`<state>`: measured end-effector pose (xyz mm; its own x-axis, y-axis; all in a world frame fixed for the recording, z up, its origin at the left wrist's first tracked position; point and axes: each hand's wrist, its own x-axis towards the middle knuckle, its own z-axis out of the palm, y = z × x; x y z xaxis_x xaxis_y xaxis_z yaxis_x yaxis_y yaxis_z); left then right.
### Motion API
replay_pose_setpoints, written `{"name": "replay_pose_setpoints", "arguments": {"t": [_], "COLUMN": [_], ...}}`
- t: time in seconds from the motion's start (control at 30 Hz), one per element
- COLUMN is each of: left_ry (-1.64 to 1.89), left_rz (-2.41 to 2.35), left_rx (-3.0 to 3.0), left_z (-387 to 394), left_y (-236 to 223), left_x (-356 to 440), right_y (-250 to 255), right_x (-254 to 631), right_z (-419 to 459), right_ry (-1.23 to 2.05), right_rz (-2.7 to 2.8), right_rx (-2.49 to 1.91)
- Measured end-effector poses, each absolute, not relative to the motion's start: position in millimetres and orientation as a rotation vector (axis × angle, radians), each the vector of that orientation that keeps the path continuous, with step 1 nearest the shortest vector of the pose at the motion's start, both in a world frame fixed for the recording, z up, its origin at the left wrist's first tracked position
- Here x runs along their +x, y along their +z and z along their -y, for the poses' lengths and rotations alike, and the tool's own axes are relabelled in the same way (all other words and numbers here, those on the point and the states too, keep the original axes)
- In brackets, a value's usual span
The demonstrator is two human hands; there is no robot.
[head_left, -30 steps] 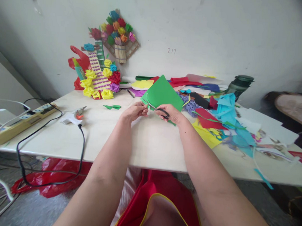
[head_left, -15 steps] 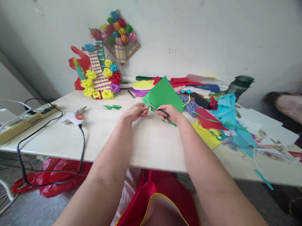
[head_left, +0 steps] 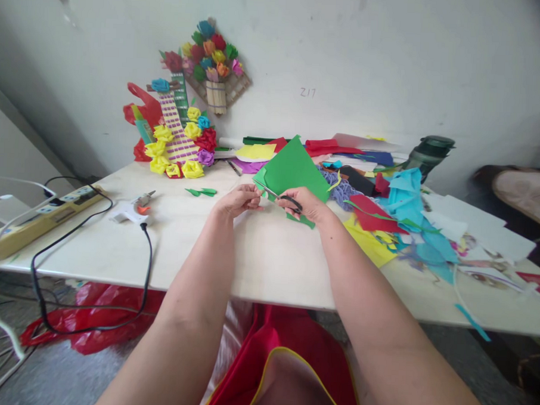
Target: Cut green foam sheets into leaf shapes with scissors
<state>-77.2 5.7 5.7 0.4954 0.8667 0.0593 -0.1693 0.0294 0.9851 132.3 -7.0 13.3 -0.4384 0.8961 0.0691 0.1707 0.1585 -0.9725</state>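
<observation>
Near the middle of the table, my left hand (head_left: 242, 200) is closed in a pinch on a small piece of green paper (head_left: 264, 194), most of it hidden by the fingers. My right hand (head_left: 306, 205) grips black-handled scissors (head_left: 291, 203), whose blades point left toward the pinched piece. Just behind both hands lies a large green sheet (head_left: 295, 168), one corner toward the wall. A green scrap (head_left: 301, 220) rests under my right hand. Left of my left hand are small cut green pieces (head_left: 201, 192).
A glue gun (head_left: 138, 210) with a black cord lies left, beside a power strip (head_left: 41, 219). Paper-flower crafts (head_left: 179, 133) stand at the back left. Coloured paper scraps (head_left: 423, 233) and purple shredded strands (head_left: 341, 190) cover the right side. A dark bottle (head_left: 426, 157) stands behind them.
My left hand has shifted slightly left with the small green piece. The scissors and my right hand stay almost in place; the large green sheet is barely changed.
</observation>
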Motion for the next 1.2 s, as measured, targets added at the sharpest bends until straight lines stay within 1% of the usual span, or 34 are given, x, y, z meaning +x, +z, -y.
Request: {"name": "replay_pose_setpoints", "arguments": {"t": [0.17,0.5,1.2], "left_ry": [0.910,1.109,1.015], "left_rz": [-0.707,-0.762,-0.689], "left_rx": [1.270,1.166,1.236], "left_z": [-5,-10,-8], "left_y": [8,5,3], "left_x": [-78,-68,-70], "right_y": [14,16,17], "right_x": [132,133,133], "right_z": [8,9,13], "right_ry": [1.346,1.365,1.369], "right_rz": [1.761,1.683,1.708], "right_rx": [-1.005,-1.019,-1.036]}}
